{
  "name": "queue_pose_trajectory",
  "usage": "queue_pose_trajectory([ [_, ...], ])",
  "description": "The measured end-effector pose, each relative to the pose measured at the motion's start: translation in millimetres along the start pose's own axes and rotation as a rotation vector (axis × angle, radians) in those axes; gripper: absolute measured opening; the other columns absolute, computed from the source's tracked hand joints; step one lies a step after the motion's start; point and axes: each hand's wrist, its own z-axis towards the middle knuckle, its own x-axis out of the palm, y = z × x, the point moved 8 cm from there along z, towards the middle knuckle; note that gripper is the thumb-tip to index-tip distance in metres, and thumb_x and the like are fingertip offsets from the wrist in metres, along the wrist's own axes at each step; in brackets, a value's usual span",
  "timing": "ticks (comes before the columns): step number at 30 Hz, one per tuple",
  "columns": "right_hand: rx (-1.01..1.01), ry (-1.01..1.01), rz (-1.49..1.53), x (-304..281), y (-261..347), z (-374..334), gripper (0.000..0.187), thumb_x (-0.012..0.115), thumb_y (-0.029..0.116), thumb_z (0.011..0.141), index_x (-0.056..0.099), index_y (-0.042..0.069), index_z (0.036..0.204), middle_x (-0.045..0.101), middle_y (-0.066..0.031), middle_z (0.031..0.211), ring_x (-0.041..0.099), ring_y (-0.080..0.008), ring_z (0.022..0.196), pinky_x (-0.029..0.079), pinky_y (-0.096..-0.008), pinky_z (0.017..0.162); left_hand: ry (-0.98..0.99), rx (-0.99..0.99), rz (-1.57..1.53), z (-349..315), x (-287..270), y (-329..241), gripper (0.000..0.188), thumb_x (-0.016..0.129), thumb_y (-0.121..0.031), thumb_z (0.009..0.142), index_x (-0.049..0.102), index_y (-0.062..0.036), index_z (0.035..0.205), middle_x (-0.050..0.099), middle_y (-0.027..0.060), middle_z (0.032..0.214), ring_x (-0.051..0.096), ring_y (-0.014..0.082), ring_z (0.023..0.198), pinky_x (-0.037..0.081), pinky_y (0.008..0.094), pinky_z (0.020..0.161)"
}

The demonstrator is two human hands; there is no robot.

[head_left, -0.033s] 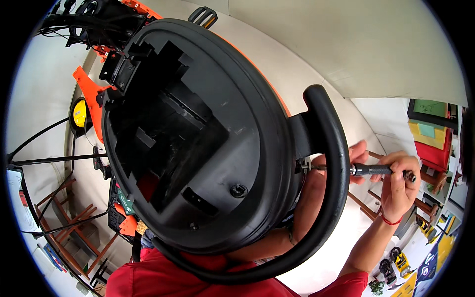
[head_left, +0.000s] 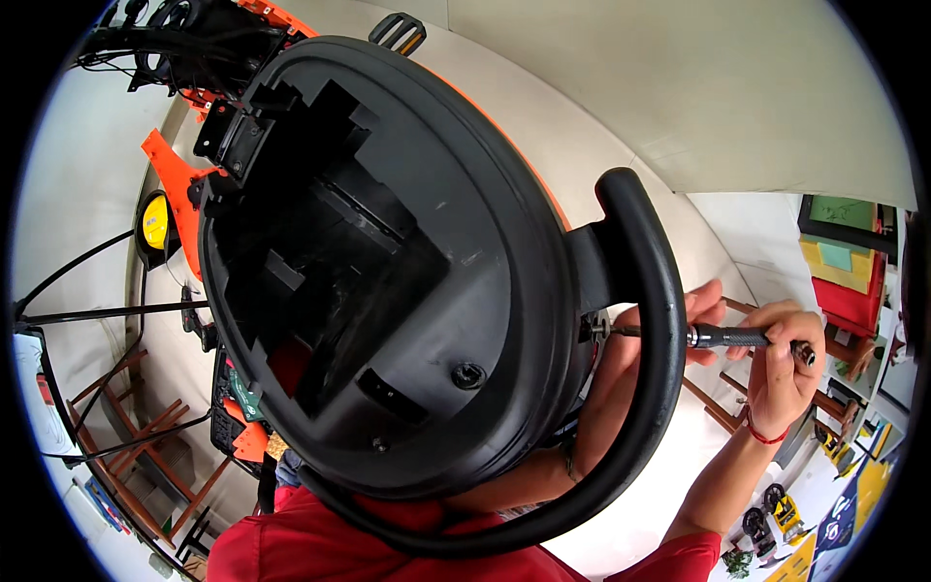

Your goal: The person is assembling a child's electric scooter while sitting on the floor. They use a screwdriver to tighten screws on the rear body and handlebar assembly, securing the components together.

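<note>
My right hand (head_left: pixel 782 364), a red cord at its wrist, is closed round the end of a screwdriver (head_left: pixel 733 336) with a black knurled handle and metal ends. Its shaft runs leftward behind a curved black grab rail (head_left: pixel 663 335) to a round metal part (head_left: pixel 599 324) at the end of a black storage bucket (head_left: pixel 465 291). My left forearm passes beneath the bucket. Partly hidden by the rail, my left hand (head_left: pixel 621 351) lies alongside the shaft with its fingers stretched out. Whether it touches the shaft I cannot tell.
The bucket sits in an orange-and-black vehicle body, with a black pedal (head_left: pixel 398 34) at the far side. Black cables and an orange panel (head_left: pixel 173 184) are at the left. A yellow-and-black object (head_left: pixel 156 223) lies beyond. Wooden chairs (head_left: pixel 145 436) and a shelf stand around.
My left fingers and my right hand with the screwdriver have shifted very slightly. The bucket and grab rail look almost the same.
</note>
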Motion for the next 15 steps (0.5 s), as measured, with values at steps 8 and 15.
queue_pose_trajectory([
  [8, -0.078, 0.113, -0.137, -4, 7, 3, 0.015, 0.055, 0.015, 0.091, 0.049, 0.002, 0.087, 0.059, -0.0195, 0.082, 0.057, -0.0198, 0.066, 0.045, -0.0283, 0.061, 0.004, -0.036, -0.031, -1, 5, 6, 0.035, 0.043, -0.014, 0.097, 0.041, -0.0008, 0.129, 0.045, 0.0144, 0.130, 0.047, 0.0175, 0.117, 0.040, 0.0300, 0.098],
  [15, 0.177, -0.031, 0.188, -4, -27, -12, 0.016, 0.053, 0.012, 0.091, 0.047, -0.003, 0.093, 0.057, -0.0191, 0.083, 0.059, -0.0217, 0.067, 0.050, -0.0296, 0.061, -0.016, -0.067, -0.016, -4, 2, 8, 0.036, 0.048, -0.013, 0.096, 0.041, 0.0018, 0.128, 0.049, 0.0156, 0.123, 0.050, 0.0165, 0.112, 0.043, 0.0290, 0.094],
])
